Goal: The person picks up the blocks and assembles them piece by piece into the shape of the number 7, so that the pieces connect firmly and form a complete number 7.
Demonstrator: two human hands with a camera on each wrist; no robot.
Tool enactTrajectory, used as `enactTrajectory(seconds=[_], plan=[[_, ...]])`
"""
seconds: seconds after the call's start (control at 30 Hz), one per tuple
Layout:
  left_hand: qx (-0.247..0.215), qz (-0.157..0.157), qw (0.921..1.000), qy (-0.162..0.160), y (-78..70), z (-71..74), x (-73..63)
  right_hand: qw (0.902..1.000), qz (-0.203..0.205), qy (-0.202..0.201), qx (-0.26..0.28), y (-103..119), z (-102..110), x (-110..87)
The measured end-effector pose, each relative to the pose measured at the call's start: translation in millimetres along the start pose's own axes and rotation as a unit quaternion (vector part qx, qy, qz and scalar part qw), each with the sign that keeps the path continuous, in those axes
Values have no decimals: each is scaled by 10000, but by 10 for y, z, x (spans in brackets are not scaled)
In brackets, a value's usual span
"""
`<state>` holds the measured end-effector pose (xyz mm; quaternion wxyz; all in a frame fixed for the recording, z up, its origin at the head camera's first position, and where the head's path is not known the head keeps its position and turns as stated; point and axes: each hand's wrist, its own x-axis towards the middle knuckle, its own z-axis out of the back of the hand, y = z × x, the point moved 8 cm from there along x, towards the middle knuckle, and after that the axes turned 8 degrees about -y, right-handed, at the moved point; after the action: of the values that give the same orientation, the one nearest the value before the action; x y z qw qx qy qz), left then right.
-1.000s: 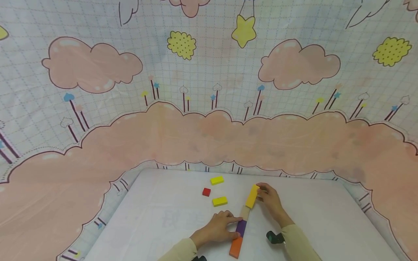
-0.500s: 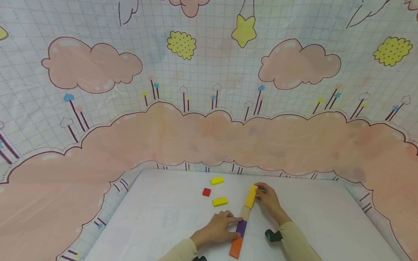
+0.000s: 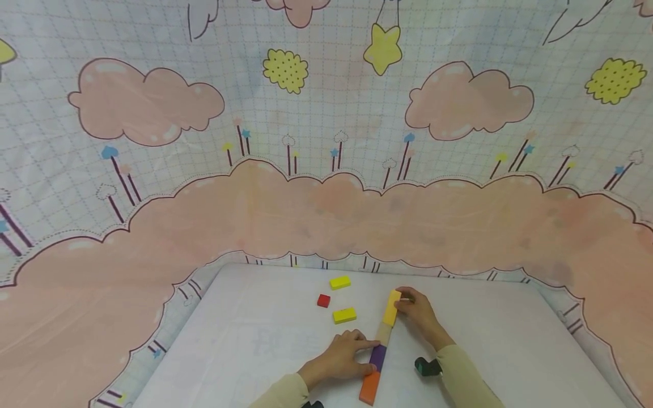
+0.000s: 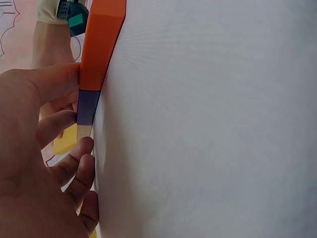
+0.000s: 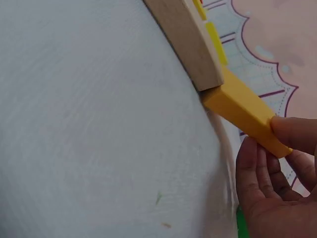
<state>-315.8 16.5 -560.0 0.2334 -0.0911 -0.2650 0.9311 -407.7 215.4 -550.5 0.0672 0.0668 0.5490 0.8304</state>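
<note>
A row of blocks runs across the white table: an orange block (image 3: 369, 388), a purple block (image 3: 377, 358), a beige wooden block (image 3: 384, 334) and a yellow-orange block (image 3: 391, 307) at the far end. My left hand (image 3: 343, 356) lies along the row's left side, thumb touching near the orange-purple joint and index finger near the purple-beige joint. With thumb and fingers, my right hand (image 5: 277, 171) pinches the far part of the yellow-orange block. In the right wrist view, that block's near end meets the beige block's end at an angle.
Left of the row lie a red block (image 3: 323, 301) and two bright yellow blocks, one nearer (image 3: 344, 315) and one farther (image 3: 340, 283). A dark device (image 3: 427, 366) sits at the right wrist. A patterned cloth wall (image 3: 326, 221) rises behind the table.
The yellow-orange block has shifted slightly left, more into line with the row, with my right hand moving along with it. My left hand stays in place.
</note>
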Motion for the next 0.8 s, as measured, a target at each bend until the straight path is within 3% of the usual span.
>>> enactTrajectory(seconds=[0.8], plan=[[81, -170, 9998, -38, -7, 5, -5, 9956, 258, -106, -891, 2, -15, -15]])
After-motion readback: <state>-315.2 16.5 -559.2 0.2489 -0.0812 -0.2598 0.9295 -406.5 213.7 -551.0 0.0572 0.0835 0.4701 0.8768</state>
